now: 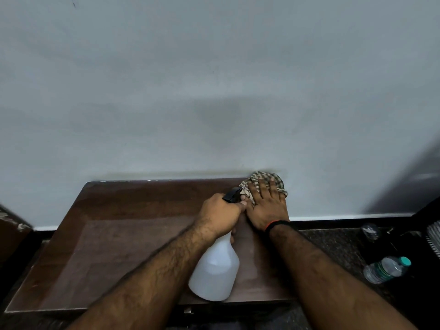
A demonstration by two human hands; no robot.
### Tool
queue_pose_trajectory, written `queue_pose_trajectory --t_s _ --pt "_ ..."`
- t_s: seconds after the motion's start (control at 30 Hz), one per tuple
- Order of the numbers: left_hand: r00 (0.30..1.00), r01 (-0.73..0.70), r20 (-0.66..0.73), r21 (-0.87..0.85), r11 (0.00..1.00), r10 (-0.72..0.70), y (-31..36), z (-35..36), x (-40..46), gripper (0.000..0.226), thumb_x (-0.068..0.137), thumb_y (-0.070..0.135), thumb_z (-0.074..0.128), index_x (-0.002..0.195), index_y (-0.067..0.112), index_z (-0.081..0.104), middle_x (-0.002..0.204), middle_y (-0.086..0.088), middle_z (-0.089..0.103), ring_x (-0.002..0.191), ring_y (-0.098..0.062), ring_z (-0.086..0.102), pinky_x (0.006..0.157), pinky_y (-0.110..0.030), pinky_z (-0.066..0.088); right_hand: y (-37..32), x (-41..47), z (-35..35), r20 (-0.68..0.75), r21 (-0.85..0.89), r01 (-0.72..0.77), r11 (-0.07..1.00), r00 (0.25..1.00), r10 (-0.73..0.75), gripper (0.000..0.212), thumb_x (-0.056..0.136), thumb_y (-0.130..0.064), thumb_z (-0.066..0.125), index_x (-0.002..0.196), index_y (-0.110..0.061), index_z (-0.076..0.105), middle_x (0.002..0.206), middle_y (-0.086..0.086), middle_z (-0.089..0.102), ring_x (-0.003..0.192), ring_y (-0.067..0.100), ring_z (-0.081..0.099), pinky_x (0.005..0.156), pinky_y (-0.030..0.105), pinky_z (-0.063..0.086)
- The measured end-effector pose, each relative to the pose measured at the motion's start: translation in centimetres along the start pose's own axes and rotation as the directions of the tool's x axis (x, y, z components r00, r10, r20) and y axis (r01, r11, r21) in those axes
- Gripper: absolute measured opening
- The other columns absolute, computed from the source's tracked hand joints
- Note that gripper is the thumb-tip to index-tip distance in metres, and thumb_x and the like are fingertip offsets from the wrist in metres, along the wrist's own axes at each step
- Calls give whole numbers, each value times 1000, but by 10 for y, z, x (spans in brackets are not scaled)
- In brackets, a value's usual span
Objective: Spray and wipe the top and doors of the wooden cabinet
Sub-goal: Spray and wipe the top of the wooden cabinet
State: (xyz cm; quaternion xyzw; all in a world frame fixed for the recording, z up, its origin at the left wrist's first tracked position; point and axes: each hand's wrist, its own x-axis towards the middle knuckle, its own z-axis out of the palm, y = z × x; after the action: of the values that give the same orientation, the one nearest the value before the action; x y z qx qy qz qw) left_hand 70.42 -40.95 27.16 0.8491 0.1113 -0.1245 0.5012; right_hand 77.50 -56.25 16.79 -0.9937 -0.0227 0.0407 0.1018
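Note:
The dark wooden cabinet top [123,239] stretches below me against a pale wall. My left hand [220,214] grips the neck of a white spray bottle [215,270] with a black trigger head [232,195]; the bottle hangs tilted over the top's right part. My right hand [267,206] lies flat, fingers spread, pressing a checked cloth [262,179] onto the far right corner of the cabinet top by the wall. A black and orange band sits on the right wrist. The cabinet doors are out of sight below the front edge.
The pale wall [214,91] rises straight behind the cabinet. Right of the cabinet, on a dark speckled floor, lies a clear water bottle with a teal cap [387,269], and another clear bottle [370,231] stands farther back. A brown piece of furniture [12,234] is at the left edge.

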Motion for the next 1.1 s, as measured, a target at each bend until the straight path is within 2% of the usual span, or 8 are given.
queue_pose_trajectory --t_s 0.1,0.23,0.43,0.53,0.63,0.83,1.0,1.1 --pt "1000 4 -7 5 1000 -4 -3 -7 4 30 93 35 69 69 15 68 78 -19 80 53 -28 68 72 -37 61 -4 0 0 -7 -18 -9 1000 1000 8 64 101 -61 19 160 -36 10 169 -4 1 155 25 -8 123 49 1" --pt "1000 0 -16 -9 1000 0 -6 -17 5 29 94 34 69 71 16 68 75 -14 79 46 -29 66 64 -32 59 -17 3 2 -9 -23 -26 999 1000 26 65 101 -62 20 160 -37 9 169 -4 2 155 25 -3 122 51 3" --pt "999 15 -47 -38 999 -17 -17 -32 4 29 92 35 70 74 12 72 74 -16 78 51 -31 70 71 -44 64 -48 3 8 -10 4 8 1000 1000 -8 65 101 -59 22 160 -35 10 169 -3 2 155 25 -3 123 51 2" --pt "997 27 -66 -36 999 -29 -24 -43 0 33 92 34 70 68 11 71 74 -23 79 45 -30 67 70 -44 62 -63 1 12 -6 -1 33 999 999 -33 65 101 -60 21 160 -34 10 169 -3 1 155 26 -4 122 52 2" --pt "995 42 -84 -44 998 -46 -33 -55 -3 34 92 33 69 67 11 69 63 -21 74 43 -27 64 70 -44 62 -80 0 15 -2 -7 57 998 998 -57 65 101 -60 20 160 -34 10 169 -3 1 155 26 -4 123 52 2" --pt "989 59 -132 -80 995 -69 -53 -82 -7 30 87 37 70 81 9 76 63 -16 75 53 -31 69 74 -52 65 -124 1 24 13 -20 124 992 992 -124 65 102 -56 22 161 -34 9 169 -2 0 155 26 -4 123 52 1" --pt "977 77 -191 -107 991 -96 -75 -107 -9 35 70 45 68 69 11 75 74 -14 79 69 -38 75 75 -57 65 -168 1 33 47 -29 208 978 977 -207 66 101 -53 26 161 -33 4 169 -3 -3 155 26 -6 123 52 0" --pt "969 96 -216 -134 986 -123 -86 -125 -13 33 71 46 69 67 13 73 72 -12 76 67 -36 71 78 -57 65 -197 1 38 66 -44 258 965 965 -255 70 99 -54 31 160 -31 5 169 -2 -5 155 27 -7 122 52 0"
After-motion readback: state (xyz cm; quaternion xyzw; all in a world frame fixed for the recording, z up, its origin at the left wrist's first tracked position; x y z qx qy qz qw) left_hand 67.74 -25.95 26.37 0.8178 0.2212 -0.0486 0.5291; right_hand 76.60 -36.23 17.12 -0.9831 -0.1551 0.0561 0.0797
